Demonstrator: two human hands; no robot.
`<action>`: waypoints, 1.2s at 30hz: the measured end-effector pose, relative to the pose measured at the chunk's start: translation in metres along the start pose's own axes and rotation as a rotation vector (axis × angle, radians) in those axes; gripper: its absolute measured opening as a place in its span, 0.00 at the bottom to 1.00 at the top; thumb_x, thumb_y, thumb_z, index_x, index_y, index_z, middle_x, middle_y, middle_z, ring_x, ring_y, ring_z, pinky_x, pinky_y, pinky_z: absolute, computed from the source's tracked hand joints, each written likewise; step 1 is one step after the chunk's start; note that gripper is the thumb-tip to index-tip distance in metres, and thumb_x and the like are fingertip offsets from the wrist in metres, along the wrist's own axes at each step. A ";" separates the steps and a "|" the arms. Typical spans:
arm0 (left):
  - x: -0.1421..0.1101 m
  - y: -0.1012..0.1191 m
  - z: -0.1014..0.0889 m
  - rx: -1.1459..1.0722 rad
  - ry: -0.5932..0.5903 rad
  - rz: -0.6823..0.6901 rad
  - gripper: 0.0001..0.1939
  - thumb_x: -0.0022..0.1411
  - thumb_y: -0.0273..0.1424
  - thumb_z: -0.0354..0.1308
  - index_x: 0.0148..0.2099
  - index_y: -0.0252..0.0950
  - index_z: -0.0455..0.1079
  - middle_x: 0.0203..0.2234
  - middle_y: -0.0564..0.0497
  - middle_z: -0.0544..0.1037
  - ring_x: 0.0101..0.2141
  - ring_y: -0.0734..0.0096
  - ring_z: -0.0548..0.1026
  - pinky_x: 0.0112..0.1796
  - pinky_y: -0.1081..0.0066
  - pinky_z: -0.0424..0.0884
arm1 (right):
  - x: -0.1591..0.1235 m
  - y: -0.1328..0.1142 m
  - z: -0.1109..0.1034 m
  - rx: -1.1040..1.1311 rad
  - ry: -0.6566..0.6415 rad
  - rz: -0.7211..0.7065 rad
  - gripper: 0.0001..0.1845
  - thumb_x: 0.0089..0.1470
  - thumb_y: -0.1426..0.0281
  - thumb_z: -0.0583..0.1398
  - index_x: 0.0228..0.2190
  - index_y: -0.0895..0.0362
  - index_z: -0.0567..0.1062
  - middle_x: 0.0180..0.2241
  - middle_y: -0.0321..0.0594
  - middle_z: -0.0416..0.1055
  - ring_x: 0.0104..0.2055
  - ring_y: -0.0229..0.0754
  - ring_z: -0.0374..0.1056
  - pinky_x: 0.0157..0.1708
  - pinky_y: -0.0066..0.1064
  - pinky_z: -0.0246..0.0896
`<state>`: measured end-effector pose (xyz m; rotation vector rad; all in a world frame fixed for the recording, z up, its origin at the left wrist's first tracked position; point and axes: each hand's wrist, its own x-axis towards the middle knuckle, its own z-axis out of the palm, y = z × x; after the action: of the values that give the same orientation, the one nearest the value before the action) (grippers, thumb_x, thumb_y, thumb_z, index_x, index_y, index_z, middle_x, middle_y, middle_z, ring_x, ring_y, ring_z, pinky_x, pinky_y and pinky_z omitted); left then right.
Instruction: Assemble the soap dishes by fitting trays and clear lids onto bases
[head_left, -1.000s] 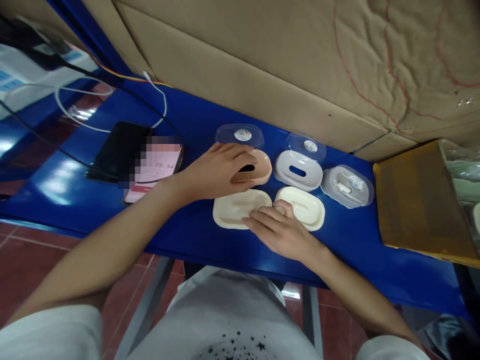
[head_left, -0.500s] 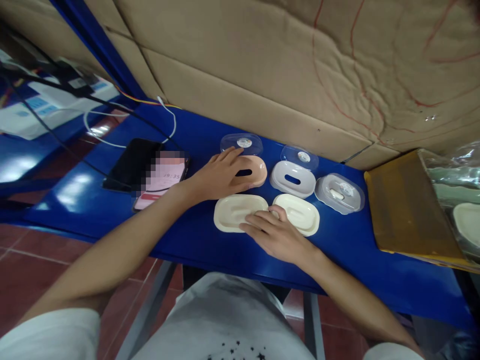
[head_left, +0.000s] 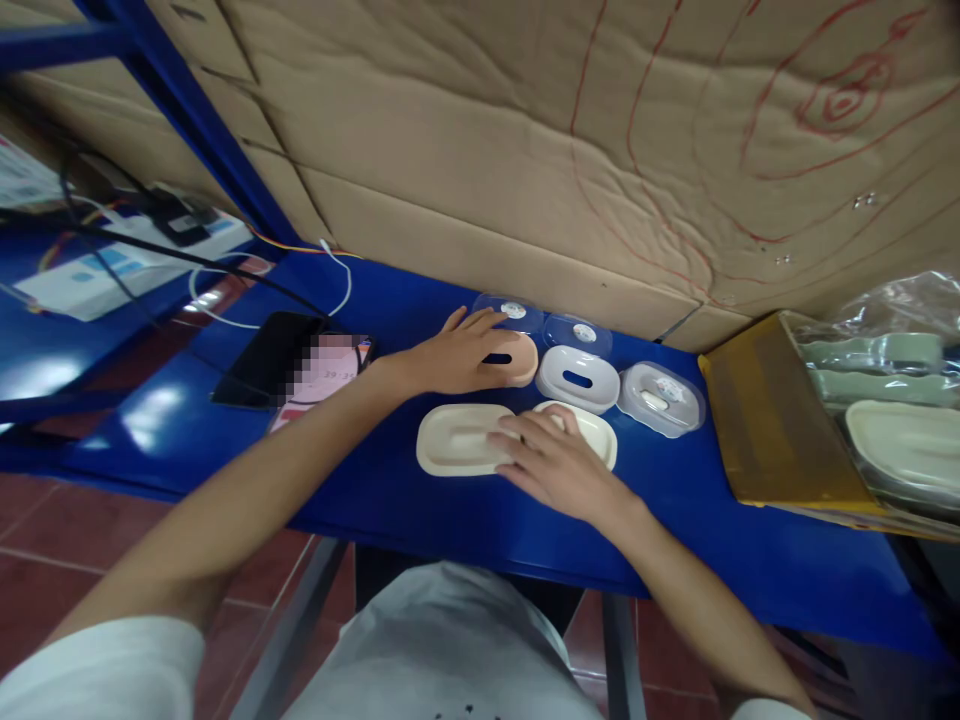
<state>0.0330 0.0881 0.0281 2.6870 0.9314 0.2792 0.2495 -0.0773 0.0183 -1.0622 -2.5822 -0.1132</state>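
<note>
My left hand (head_left: pixel 459 356) lies palm down over the left part of a peach oval dish (head_left: pixel 523 360) with a long slot, its fingers stretched out towards a clear plastic lid (head_left: pixel 530 314) with a round sticker. Nearer to me, my right hand (head_left: pixel 551 455) hovers or rests over the meeting ends of two cream oval trays, the left tray (head_left: pixel 450 440) and the right tray (head_left: pixel 598 437). Its fingers are slightly bent and apart; whether they touch the trays I cannot tell. Right of the peach dish sits a white slotted dish (head_left: pixel 579 380), with another clear lid (head_left: pixel 578 335) behind it.
A clear-covered dish (head_left: pixel 661 400) stands at the right of the row. Beyond it is an open carton (head_left: pixel 780 430) with wrapped green pieces. A phone (head_left: pixel 330 365) and cables lie left on the blue table (head_left: pixel 442 520). Cardboard (head_left: pixel 465 180) walls the back.
The view has shifted, bringing more of the carton into sight. Both hands stay over the same dishes and trays, and the right hand covers more of the right cream tray.
</note>
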 end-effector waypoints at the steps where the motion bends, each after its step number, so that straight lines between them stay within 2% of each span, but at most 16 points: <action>1: -0.011 0.008 0.000 0.020 0.031 0.025 0.33 0.76 0.47 0.57 0.75 0.39 0.63 0.76 0.34 0.60 0.77 0.42 0.56 0.73 0.33 0.49 | -0.003 0.007 -0.009 0.002 0.007 0.055 0.18 0.76 0.62 0.57 0.60 0.54 0.77 0.58 0.48 0.80 0.58 0.49 0.74 0.61 0.46 0.59; 3: -0.041 0.026 0.002 0.064 0.090 0.034 0.33 0.77 0.47 0.57 0.76 0.39 0.63 0.77 0.32 0.59 0.77 0.41 0.57 0.72 0.36 0.55 | -0.012 0.023 -0.025 0.001 -0.008 0.195 0.21 0.76 0.60 0.58 0.63 0.54 0.75 0.61 0.52 0.77 0.61 0.54 0.73 0.61 0.49 0.61; 5: -0.073 0.041 0.009 0.112 0.088 0.028 0.36 0.76 0.49 0.58 0.78 0.42 0.60 0.78 0.32 0.57 0.77 0.39 0.55 0.71 0.36 0.58 | -0.026 0.038 -0.036 -0.012 -0.050 0.324 0.28 0.73 0.57 0.61 0.68 0.52 0.70 0.67 0.54 0.72 0.66 0.60 0.69 0.62 0.55 0.62; 8: -0.109 0.050 0.024 0.174 0.091 -0.066 0.38 0.76 0.51 0.58 0.79 0.40 0.60 0.78 0.28 0.53 0.76 0.33 0.56 0.69 0.29 0.58 | -0.045 0.052 -0.036 -0.024 -0.107 0.435 0.38 0.70 0.53 0.63 0.73 0.50 0.63 0.73 0.58 0.62 0.73 0.67 0.61 0.66 0.66 0.58; 10: -0.117 0.047 0.032 0.196 0.092 -0.095 0.36 0.77 0.48 0.57 0.79 0.40 0.60 0.78 0.29 0.53 0.76 0.32 0.56 0.69 0.28 0.58 | -0.051 0.056 -0.027 -0.010 -0.148 0.456 0.39 0.71 0.53 0.62 0.75 0.51 0.59 0.75 0.60 0.59 0.76 0.67 0.57 0.69 0.69 0.55; 16: -0.099 0.026 0.028 0.266 0.176 -0.057 0.33 0.77 0.39 0.60 0.79 0.44 0.61 0.79 0.34 0.54 0.77 0.36 0.55 0.73 0.33 0.54 | -0.045 0.060 -0.007 0.017 -0.197 0.408 0.39 0.72 0.51 0.59 0.76 0.49 0.58 0.73 0.58 0.63 0.76 0.62 0.58 0.72 0.65 0.50; 19: -0.095 0.023 0.027 0.294 0.190 -0.057 0.32 0.79 0.39 0.57 0.79 0.43 0.60 0.78 0.34 0.55 0.77 0.37 0.56 0.72 0.34 0.56 | -0.043 0.064 -0.005 0.017 -0.195 0.384 0.39 0.72 0.50 0.60 0.76 0.48 0.58 0.74 0.57 0.62 0.77 0.61 0.57 0.73 0.63 0.49; 25: -0.100 0.027 0.030 0.255 0.178 -0.057 0.32 0.80 0.43 0.53 0.80 0.43 0.57 0.78 0.35 0.58 0.74 0.37 0.62 0.70 0.36 0.61 | -0.044 0.065 -0.005 0.038 -0.184 0.376 0.41 0.71 0.50 0.60 0.77 0.46 0.56 0.75 0.56 0.60 0.77 0.61 0.57 0.73 0.63 0.49; 31: -0.079 0.028 0.010 0.210 0.168 -0.063 0.32 0.80 0.46 0.51 0.78 0.37 0.59 0.76 0.33 0.61 0.72 0.36 0.66 0.68 0.40 0.65 | -0.045 0.069 -0.008 0.078 -0.173 0.364 0.41 0.70 0.51 0.63 0.76 0.46 0.58 0.76 0.55 0.59 0.78 0.63 0.55 0.72 0.64 0.52; 34: -0.060 0.019 -0.001 0.142 0.144 -0.131 0.33 0.79 0.45 0.53 0.79 0.38 0.57 0.76 0.35 0.61 0.72 0.38 0.64 0.68 0.41 0.66 | -0.047 0.073 -0.011 0.112 -0.148 0.373 0.43 0.68 0.51 0.65 0.76 0.43 0.58 0.76 0.53 0.58 0.77 0.65 0.56 0.70 0.65 0.56; 36: -0.050 0.010 -0.002 0.095 0.111 -0.189 0.35 0.77 0.44 0.57 0.79 0.38 0.56 0.77 0.33 0.59 0.74 0.37 0.61 0.69 0.40 0.64 | -0.047 0.073 -0.012 0.121 -0.111 0.379 0.41 0.68 0.50 0.65 0.75 0.42 0.59 0.76 0.52 0.59 0.75 0.65 0.59 0.69 0.65 0.58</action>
<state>-0.0010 0.0495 0.0284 2.6657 1.2519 0.3535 0.3350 -0.0586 0.0093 -1.5218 -2.3924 0.1978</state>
